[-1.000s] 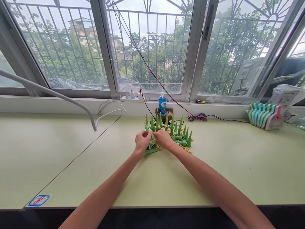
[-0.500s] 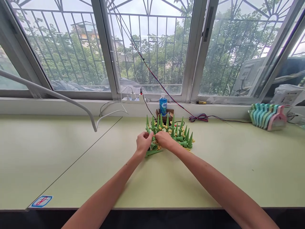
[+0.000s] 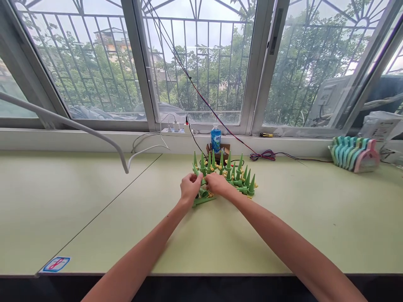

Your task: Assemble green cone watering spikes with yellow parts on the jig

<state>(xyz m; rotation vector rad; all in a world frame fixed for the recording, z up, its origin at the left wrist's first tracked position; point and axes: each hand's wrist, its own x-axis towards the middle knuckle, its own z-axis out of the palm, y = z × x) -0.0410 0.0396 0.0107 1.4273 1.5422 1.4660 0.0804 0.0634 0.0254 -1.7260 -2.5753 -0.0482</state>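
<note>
Both my hands meet at a cluster of green cone-shaped plastic spikes (image 3: 234, 174) with small yellow parts, at the middle of the pale green table (image 3: 220, 235). My left hand (image 3: 189, 188) is closed on one green spike (image 3: 197, 171) whose tip points up and left. My right hand (image 3: 218, 184) is pinched against the same piece from the right; what its fingertips hold is too small to make out. Several spikes stand upright behind my hands. One spike (image 3: 204, 201) lies flat on the table below them.
A blue-labelled bottle (image 3: 215, 139) and a small brown box stand by the window sill. A red and black cable (image 3: 262, 156) coils to the right. A rack of pastel plastic pieces (image 3: 352, 153) sits at the far right. A white cable (image 3: 78, 130) hangs at the left.
My hands have stayed together on the same spike, with only slight finger movement. The view has shifted a little.
</note>
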